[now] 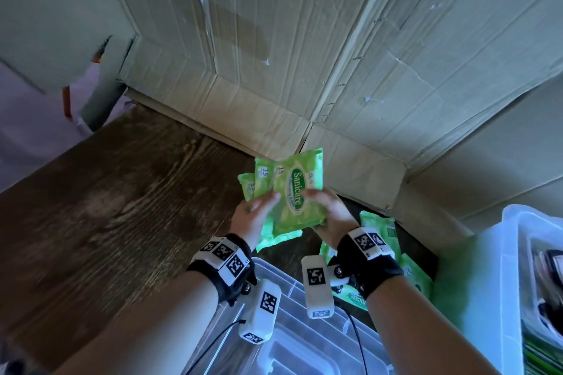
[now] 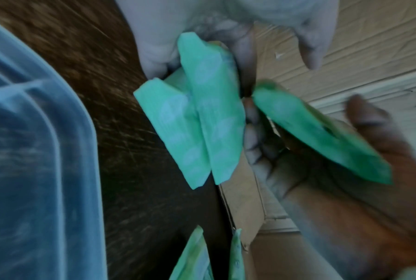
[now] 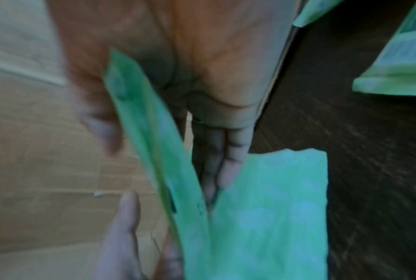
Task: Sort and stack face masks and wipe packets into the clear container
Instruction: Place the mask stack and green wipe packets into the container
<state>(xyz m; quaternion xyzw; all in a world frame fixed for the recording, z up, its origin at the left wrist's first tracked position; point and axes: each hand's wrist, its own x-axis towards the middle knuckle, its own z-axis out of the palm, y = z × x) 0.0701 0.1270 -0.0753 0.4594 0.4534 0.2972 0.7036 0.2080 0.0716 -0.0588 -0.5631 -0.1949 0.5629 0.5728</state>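
Observation:
Several green Sanicare wipe packets (image 1: 292, 192) are fanned out above the dark wooden table (image 1: 122, 207), held between both hands. My left hand (image 1: 257, 210) grips the rear packets (image 2: 197, 117) from the left, thumb on the front. My right hand (image 1: 327, 207) pinches the front packet (image 3: 149, 136) at its right edge, thumb on its face and fingers (image 3: 228, 161) behind; this packet (image 2: 321, 136) stands slightly apart from the others. A clear plastic container (image 1: 304, 335) with a ribbed top lies under my wrists. No face masks are recognisable.
More green packets (image 1: 414, 274) lie loose on the table under my right wrist. A translucent bin (image 1: 511, 253) holding dark and green items stands at the right edge. Creased cardboard (image 1: 304, 55) walls off the back and right.

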